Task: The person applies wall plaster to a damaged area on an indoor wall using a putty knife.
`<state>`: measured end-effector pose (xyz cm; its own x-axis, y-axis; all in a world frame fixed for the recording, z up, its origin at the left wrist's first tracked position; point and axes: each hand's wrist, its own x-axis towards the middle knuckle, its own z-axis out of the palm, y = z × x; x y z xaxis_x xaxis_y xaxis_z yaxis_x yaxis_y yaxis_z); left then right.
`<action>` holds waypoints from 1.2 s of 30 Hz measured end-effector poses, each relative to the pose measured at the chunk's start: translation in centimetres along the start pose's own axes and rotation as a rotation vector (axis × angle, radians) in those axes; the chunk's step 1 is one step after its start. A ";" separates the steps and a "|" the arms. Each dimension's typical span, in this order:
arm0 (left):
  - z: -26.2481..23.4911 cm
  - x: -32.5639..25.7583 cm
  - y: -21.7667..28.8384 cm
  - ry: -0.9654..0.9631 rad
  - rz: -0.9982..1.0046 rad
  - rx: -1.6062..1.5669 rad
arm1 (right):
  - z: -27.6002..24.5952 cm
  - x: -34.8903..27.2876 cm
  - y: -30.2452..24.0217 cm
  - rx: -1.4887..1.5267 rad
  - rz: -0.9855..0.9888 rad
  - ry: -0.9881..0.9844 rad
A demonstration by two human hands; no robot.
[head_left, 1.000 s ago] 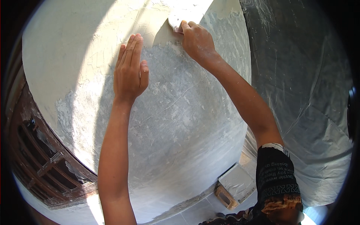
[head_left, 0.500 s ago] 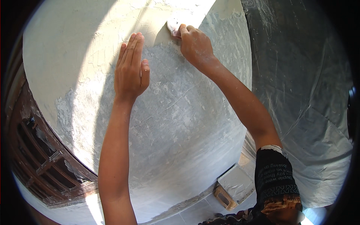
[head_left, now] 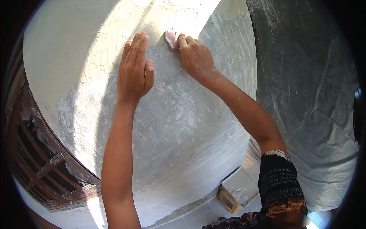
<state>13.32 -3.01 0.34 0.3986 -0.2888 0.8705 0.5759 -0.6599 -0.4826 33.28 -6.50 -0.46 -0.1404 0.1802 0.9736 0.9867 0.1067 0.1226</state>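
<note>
In front of me rises a wall (head_left: 167,126), patchy grey below and coated cream-white higher up. My left hand (head_left: 133,68) lies flat against it, fingers stretched out and the thumb a little apart, holding nothing. To its right, my right hand (head_left: 196,55) is closed round a small scraper (head_left: 172,41) smeared with white and pinkish paste. The scraper is at the wall where the cream coat meets the grey; its handle is mostly hidden by my fingers.
Dark brown wooden lattice (head_left: 49,164) is set into the wall at the lower left. A large plastic sheet (head_left: 316,114) hangs on the right. Below, near my right elbow, a pale-topped box-like object (head_left: 240,187) stands on the tiled floor (head_left: 202,215). Bright sunlight bands cross the wall.
My right hand and the scraper have moved down and slightly left along the wall. My left hand has stayed almost in place.
</note>
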 end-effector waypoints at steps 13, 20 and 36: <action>-0.2 0.1 0.1 0.025 -0.006 0.001 | -0.3 1.4 0.5 -0.011 -0.043 0.063; -0.2 0.1 0.2 0.014 -0.014 -0.003 | -2.5 -0.2 -1.5 0.116 -0.059 0.119; 0.3 0.2 0.2 0.043 -0.006 -0.006 | -1.2 3.5 2.6 0.055 0.002 0.259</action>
<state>13.76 -3.02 0.38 0.3641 -0.3146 0.8766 0.5734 -0.6659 -0.4772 35.41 -6.72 3.52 -0.1057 -0.0756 0.9915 0.9800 0.1610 0.1167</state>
